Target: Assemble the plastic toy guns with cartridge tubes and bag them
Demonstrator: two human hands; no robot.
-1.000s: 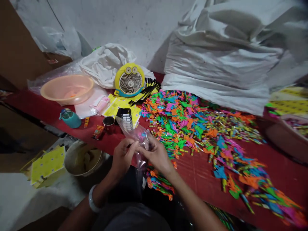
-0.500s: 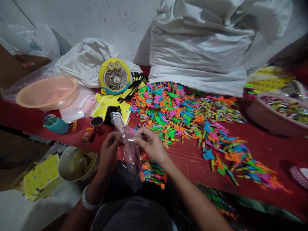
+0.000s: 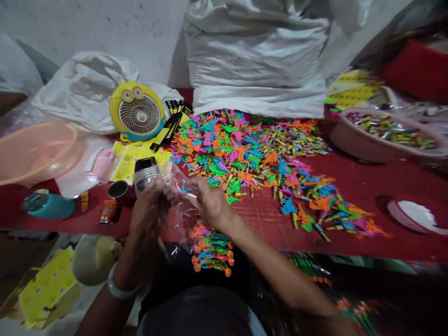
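Note:
A clear plastic bag [image 3: 180, 214] hangs between my hands, in front of the table edge. My left hand [image 3: 149, 203], with a pale bangle on the wrist, has its fingers closed on one side of the bag's upper part. On the other side my right hand [image 3: 214, 204] pinches the bag, thumb and fingers together. Just below the right hand lies a row of bright plastic toys [image 3: 213, 249] with orange round ends, near my lap. Beyond my hands spreads a heap of small toy pieces [image 3: 224, 144] in orange, green, pink and blue.
On the red table [image 3: 252, 217] stand a yellow fan [image 3: 140, 114], a dark cup [image 3: 118, 190], a teal jug [image 3: 51, 205] and a peach basin [image 3: 38, 151]. A pink tub [image 3: 381, 140] of small pieces stands right. White sacks [image 3: 255, 60] lean on the wall.
The view has swung right, so the table things sit further left. The bag is now spread wider between my hands, and its top is drawn open.

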